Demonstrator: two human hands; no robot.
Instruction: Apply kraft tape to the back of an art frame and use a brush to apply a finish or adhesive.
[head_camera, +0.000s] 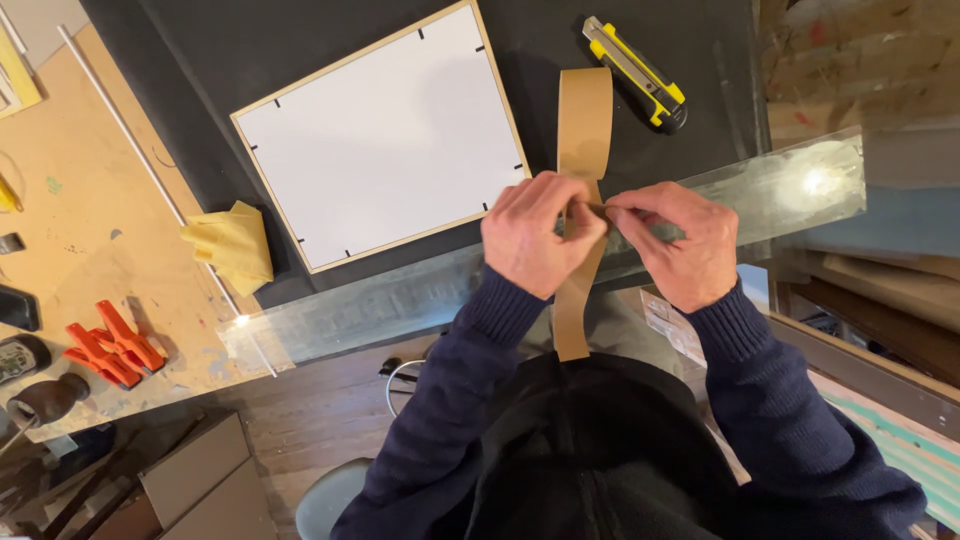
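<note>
Nearest, dark sleeves (470, 400) reach forward over a wooden floor (320, 410). The left hand (535, 235) and right hand (675, 245) meet over the near edge of the bench, both pinching the brown tape (583, 125) at one spot between thumb and fingertips. The tape runs as a strip from the hands toward the body, its loose end hanging near the chest, and away from the hands onto the dark mat (300, 50). Under the hands a long clear ruler (780, 185) lies slanted across the bench edge. To the left, orange clamps (110, 350) rest on the plywood top (90, 180), and a yellow cloth (232, 245) lies at the mat's edge. Farther, a frame (385, 130) lies back-up on the mat, just left of the tape. Farthest, a yellow knife (635, 72) lies right of the tape's far end.
</note>
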